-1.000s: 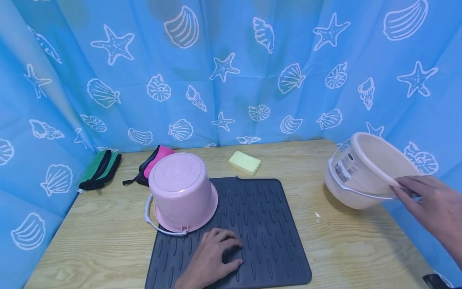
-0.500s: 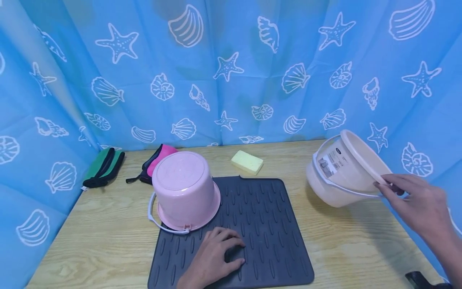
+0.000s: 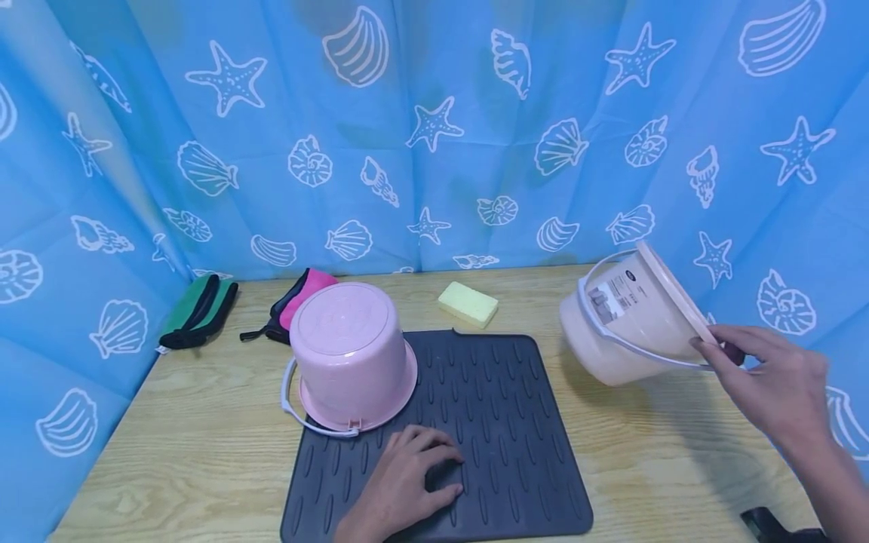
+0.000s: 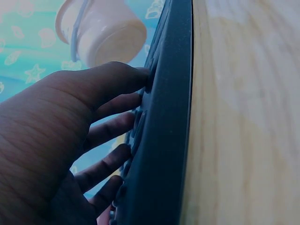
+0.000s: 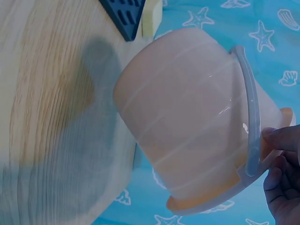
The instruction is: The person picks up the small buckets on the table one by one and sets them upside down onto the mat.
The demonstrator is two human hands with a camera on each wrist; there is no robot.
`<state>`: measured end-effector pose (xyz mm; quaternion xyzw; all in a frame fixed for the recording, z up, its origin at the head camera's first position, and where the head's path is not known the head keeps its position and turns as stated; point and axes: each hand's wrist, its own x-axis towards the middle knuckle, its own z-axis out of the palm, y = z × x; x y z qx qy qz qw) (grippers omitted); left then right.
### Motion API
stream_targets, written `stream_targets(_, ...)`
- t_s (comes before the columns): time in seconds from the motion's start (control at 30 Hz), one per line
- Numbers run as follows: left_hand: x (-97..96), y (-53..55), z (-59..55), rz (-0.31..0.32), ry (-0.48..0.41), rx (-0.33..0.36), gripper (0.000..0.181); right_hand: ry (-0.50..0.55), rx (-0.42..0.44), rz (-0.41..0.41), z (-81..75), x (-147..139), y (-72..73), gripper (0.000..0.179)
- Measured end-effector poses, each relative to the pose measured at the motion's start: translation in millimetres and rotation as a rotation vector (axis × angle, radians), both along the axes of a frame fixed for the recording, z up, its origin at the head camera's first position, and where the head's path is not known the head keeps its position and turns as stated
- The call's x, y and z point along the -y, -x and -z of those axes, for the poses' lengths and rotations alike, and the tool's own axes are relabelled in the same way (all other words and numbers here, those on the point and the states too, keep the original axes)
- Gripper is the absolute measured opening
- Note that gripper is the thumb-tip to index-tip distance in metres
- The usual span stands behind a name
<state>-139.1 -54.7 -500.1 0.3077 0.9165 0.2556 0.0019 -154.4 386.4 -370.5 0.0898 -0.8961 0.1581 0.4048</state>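
Note:
A cream plastic bucket (image 3: pixel 631 317) with a label and a pale handle hangs tilted over the table's right side, its mouth turned to the right. My right hand (image 3: pixel 774 377) pinches its rim; in the right wrist view the thumb lies beside the pale bucket handle (image 5: pixel 253 112). My left hand (image 3: pixel 410 483) rests on a dark ridged mat (image 3: pixel 502 452), fingers loosely bent and spread, holding nothing. Just beyond it a pink bucket (image 3: pixel 349 354) stands upside down on the mat's left back corner, its handle lying to the left.
A yellow sponge (image 3: pixel 468 304) lies behind the mat. At the back left are a green and black folded cloth item (image 3: pixel 200 311) and a pink and black one (image 3: pixel 299 302). A black object (image 3: pixel 774 524) sits at the lower right. A blue shell-print curtain (image 3: pixel 434 136) surrounds the wooden table (image 3: pixel 176 437).
My right hand has carried the cream bucket leftward and turned its mouth further away from view. The left hand stays on the mat; the whole view has shifted slightly.

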Motion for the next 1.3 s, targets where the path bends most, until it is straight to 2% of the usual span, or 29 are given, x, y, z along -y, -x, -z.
stream_targets(0.23,0.7,1.4,1.2,-0.001,-0.003,0.016,0.024,0.063,-0.027,-0.011,2.5,11,5.1,0.023)
stream_targets(0.4,0.0,2.6,1.9,0.007,-0.006,0.023,0.024,0.159,-0.023,-0.019,6.0,19,8.0,0.024)
stream_targets(0.57,-0.2,3.3,1.9,0.01,0.007,0.039,0.024,0.288,0.034,0.002,6.8,29,8.3,0.024)
stream_targets(0.93,1.4,3.2,2.1,0.013,0.001,0.039,0.024,0.473,0.16,0.066,5.5,47,9.7,0.024)
stream_targets(1.3,1.4,2.4,2.7,0.005,-0.005,0.014,0.024,0.598,0.229,0.025,10.7,60,13.2,0.031)
